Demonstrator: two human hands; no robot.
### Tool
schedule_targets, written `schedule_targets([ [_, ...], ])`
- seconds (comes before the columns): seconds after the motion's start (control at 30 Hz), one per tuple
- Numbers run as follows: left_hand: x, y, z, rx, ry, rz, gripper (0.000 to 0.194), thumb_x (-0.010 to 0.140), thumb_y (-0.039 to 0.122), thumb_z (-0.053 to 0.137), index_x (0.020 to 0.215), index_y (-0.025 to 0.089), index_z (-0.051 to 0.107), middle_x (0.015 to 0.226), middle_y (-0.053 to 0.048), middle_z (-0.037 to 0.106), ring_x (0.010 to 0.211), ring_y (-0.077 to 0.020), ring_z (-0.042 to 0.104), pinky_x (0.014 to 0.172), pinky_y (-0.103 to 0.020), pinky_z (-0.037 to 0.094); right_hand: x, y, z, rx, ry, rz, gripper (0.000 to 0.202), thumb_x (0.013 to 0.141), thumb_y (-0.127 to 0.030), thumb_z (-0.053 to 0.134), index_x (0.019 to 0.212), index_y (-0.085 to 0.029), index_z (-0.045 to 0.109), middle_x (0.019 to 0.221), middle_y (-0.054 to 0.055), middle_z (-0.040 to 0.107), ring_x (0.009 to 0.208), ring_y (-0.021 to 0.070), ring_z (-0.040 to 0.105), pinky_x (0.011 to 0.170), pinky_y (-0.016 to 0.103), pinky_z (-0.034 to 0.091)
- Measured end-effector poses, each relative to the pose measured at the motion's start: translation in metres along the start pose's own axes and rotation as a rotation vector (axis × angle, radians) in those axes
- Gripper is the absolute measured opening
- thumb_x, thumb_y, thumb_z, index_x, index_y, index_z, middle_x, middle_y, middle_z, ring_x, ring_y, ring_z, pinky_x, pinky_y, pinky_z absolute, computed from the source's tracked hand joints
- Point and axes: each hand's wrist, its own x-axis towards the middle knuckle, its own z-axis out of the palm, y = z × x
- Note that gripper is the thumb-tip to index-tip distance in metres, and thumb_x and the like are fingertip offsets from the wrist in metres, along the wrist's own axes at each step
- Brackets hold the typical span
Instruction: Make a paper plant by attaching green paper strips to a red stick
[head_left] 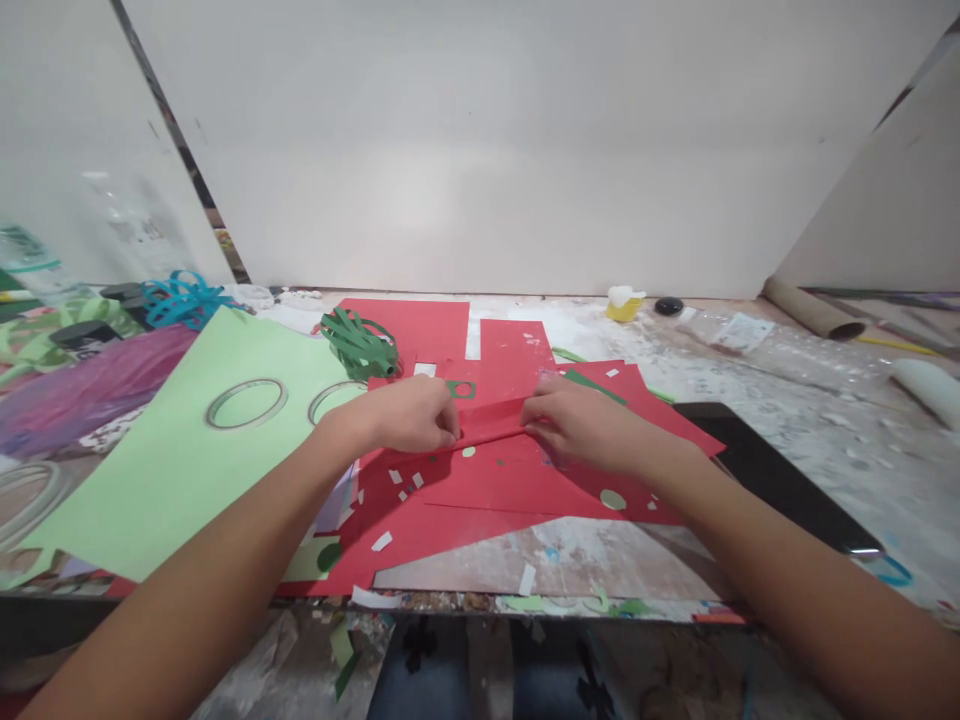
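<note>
1. Hands meet over a folded strip of red paper [491, 420] at the middle of a paint-stained table [787, 400]; the left hand [411, 413] pinches one end, fingers closed on it.
2. The right hand [574, 420] grips the other end of that strip, fingers curled shut over the fold.
3. The strip lies on larger red sheets [480, 490] dotted with white scraps.
4. A light green sheet [187, 450] with two tape rings [246, 402] sits to the left, a coil of green paper strips [360, 345] just behind it.
5. A black tablet [780, 480] rests to the right, a cardboard tube [814, 308] farther back.
</note>
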Motion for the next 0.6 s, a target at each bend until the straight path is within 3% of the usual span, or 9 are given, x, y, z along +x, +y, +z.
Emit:
schedule_targets([
  [0.1,-0.0005,-0.0002,0.0006,0.017,0.007,-0.003,0.019,0.073,0.020,0.056,0.073,0.021,0.075,0.071,-0.002,0.072,0.060,-0.0149,0.061,0.057,-0.024,0.041,0.0002,-0.0002,-0.0004,0.001,-0.004,-0.003,0.028,0.092,-0.020,0.046,0.066,-0.019,0.057,0.081,0.007,0.062,0.080,0.0196,0.054,0.069,0.030,0.036],
  [0.4,-0.0023,0.0039,0.0036,0.027,0.026,-0.004,0.021,0.071,0.018,0.056,0.079,0.022,0.075,0.072,-0.001,0.072,0.061,-0.0152,0.062,0.057,-0.024,0.041,-0.0002,-0.0018,-0.0018,0.032,-0.002,0.012,0.032,0.093,-0.022,0.045,0.063,-0.020,0.054,0.066,0.006,0.060,0.080,0.0208,0.055,0.068,0.031,0.037],
  [0.6,-0.0015,0.0086,0.0054,0.071,0.046,-0.058,0.012,0.070,0.021,0.058,0.066,0.021,0.070,0.061,-0.002,0.068,0.053,-0.0154,0.058,0.049,-0.026,0.035,-0.0001,-0.0004,0.0009,0.014,0.030,0.010,0.029,0.092,-0.021,0.047,0.064,-0.020,0.057,0.068,0.006,0.062,0.081,0.0211,0.057,0.069,0.031,0.038],
])
